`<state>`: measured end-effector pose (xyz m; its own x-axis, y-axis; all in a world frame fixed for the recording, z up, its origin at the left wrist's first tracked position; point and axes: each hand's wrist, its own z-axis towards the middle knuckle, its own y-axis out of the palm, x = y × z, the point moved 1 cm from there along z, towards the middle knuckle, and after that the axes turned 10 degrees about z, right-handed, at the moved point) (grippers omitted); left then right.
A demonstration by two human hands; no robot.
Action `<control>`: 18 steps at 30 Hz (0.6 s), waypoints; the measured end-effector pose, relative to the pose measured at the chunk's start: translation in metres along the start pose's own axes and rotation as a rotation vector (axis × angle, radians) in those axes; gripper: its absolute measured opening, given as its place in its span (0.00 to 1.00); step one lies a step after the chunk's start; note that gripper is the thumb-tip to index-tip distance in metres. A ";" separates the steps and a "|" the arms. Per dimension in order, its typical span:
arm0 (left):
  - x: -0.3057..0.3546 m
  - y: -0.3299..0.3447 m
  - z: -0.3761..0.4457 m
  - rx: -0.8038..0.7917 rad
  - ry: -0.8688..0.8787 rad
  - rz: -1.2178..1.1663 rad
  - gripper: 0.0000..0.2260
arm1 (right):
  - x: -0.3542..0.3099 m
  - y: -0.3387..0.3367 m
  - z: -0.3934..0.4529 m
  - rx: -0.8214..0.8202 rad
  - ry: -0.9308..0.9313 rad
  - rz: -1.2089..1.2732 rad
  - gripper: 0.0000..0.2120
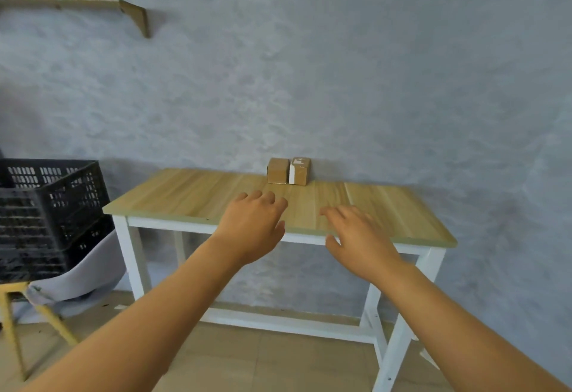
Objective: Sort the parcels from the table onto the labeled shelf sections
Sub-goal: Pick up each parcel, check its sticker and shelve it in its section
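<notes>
Parcels remaining: two small cardboard boxes, plain parcel touching taped parcel, at the bench rear edge against the wall.
Wall shelf: upper left, no labels or parcels visible on it.
Left hand: grip relaxed open, empty, over the bench.
Right hand: grip spread open, empty.
Progress: judged late; two parcels outstanding.

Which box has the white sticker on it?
The right-hand parcel, beside the wall. It has white labels on its top and side; the left-hand parcel touching it is plain brown.
</notes>
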<state>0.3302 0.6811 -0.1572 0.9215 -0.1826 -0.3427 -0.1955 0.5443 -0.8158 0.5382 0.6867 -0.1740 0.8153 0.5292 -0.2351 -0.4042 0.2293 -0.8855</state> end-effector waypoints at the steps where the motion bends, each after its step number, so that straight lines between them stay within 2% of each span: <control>1: -0.003 0.011 0.015 0.004 0.002 -0.005 0.15 | 0.011 0.005 0.014 0.008 0.005 0.010 0.21; 11: -0.018 0.127 0.158 -0.122 -0.020 0.051 0.16 | 0.135 0.064 0.160 -0.035 -0.013 -0.010 0.22; 18: -0.030 0.184 0.239 -0.158 -0.054 0.032 0.16 | 0.191 0.101 0.255 -0.080 -0.026 0.009 0.23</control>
<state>0.3466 0.9824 -0.1856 0.9298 -0.1211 -0.3475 -0.2711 0.4130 -0.8694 0.5472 1.0190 -0.2061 0.8003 0.5523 -0.2337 -0.3762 0.1589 -0.9128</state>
